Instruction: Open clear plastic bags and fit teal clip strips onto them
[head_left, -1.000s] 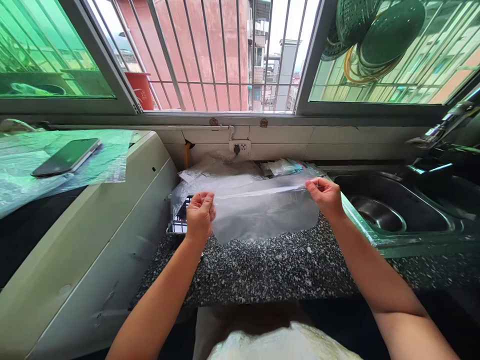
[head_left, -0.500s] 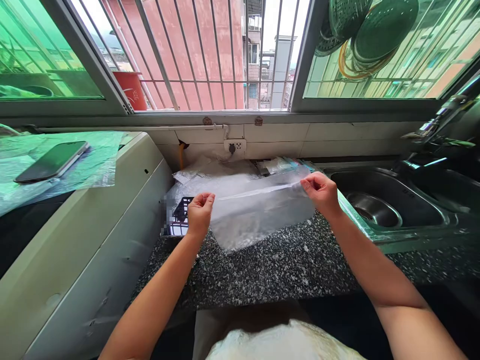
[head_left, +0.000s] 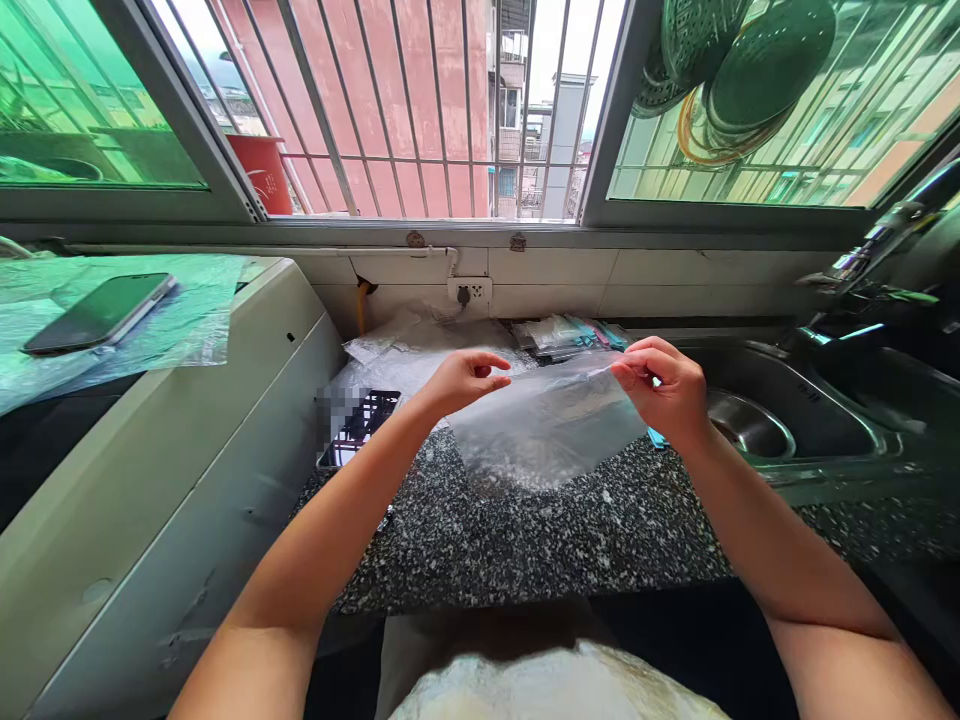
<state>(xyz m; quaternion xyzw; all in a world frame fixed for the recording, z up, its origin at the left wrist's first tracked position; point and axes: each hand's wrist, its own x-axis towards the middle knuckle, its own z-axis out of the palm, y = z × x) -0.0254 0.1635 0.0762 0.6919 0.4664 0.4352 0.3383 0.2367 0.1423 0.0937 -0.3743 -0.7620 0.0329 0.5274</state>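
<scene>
A clear, frosted plastic bag (head_left: 551, 430) hangs over the counter, its lower part loose and its left side sagging. My right hand (head_left: 667, 390) pinches its upper right corner between thumb and fingers. At the middle of the bag's top edge is my left hand (head_left: 469, 382), its thumb and forefinger slightly parted with a small gap between the tips. Whether those tips touch the film is hard to see. Below my right hand a small light-blue piece (head_left: 658, 438) shows, mostly hidden.
Loose clear plastic (head_left: 405, 350) and a stack of packets (head_left: 570, 335) lie along the wall. A dark basket (head_left: 367, 415) stands left on the speckled counter (head_left: 525, 550). The sink (head_left: 817, 400) is at right. A phone (head_left: 105, 310) rests on the white appliance (head_left: 225, 400).
My left hand has let go of the bag's left corner and moved right along its top edge. My right hand has shifted slightly right, and the bag's left side has slackened.
</scene>
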